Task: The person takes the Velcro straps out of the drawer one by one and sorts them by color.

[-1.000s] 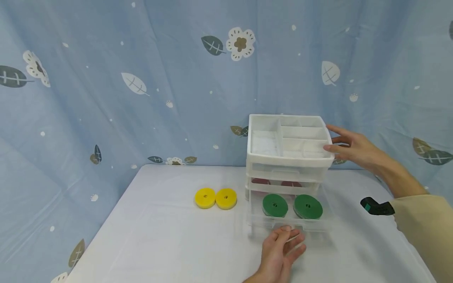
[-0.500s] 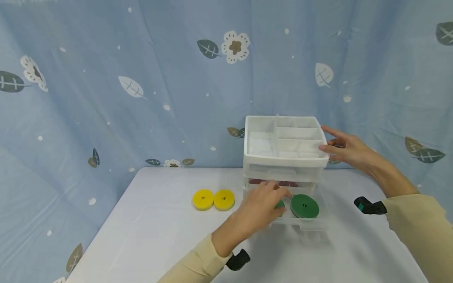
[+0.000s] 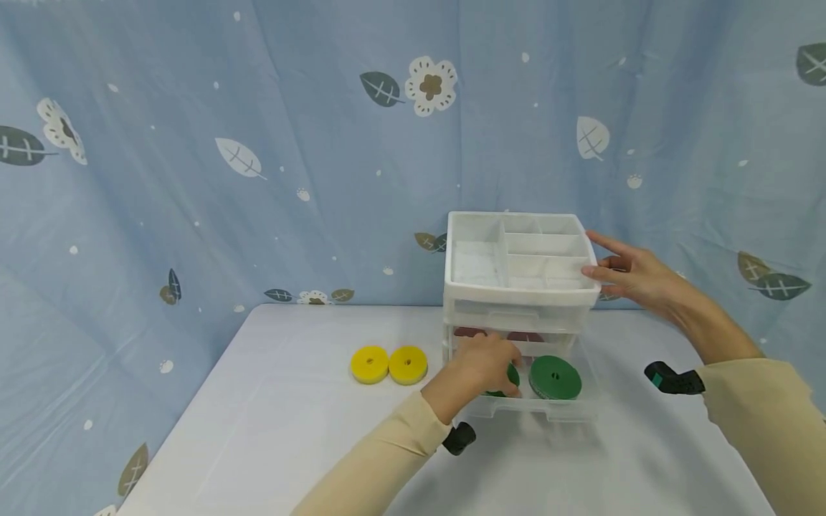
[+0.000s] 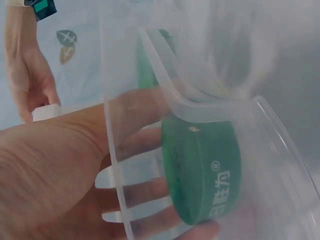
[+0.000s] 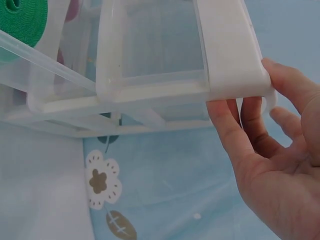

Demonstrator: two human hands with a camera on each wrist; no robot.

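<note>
A white drawer unit with a divided top tray stands on the table, its clear lower drawer pulled out. In that drawer lie two green tape rolls. My left hand reaches in over the left green tape roll and grips it, thumb and fingers around its edge; the hand covers part of it in the head view. The right green tape roll lies beside it, untouched. My right hand holds the top right rim of the unit, thumb and fingers at its edge.
Two yellow tape rolls lie side by side on the white table, left of the unit. Dark red rolls show partly in the drawer above. A blue patterned curtain hangs behind and at the left.
My left hand has moved from the front of the lower drawer up and into it, onto the left green tape roll. My right hand stays at the unit's rim.
</note>
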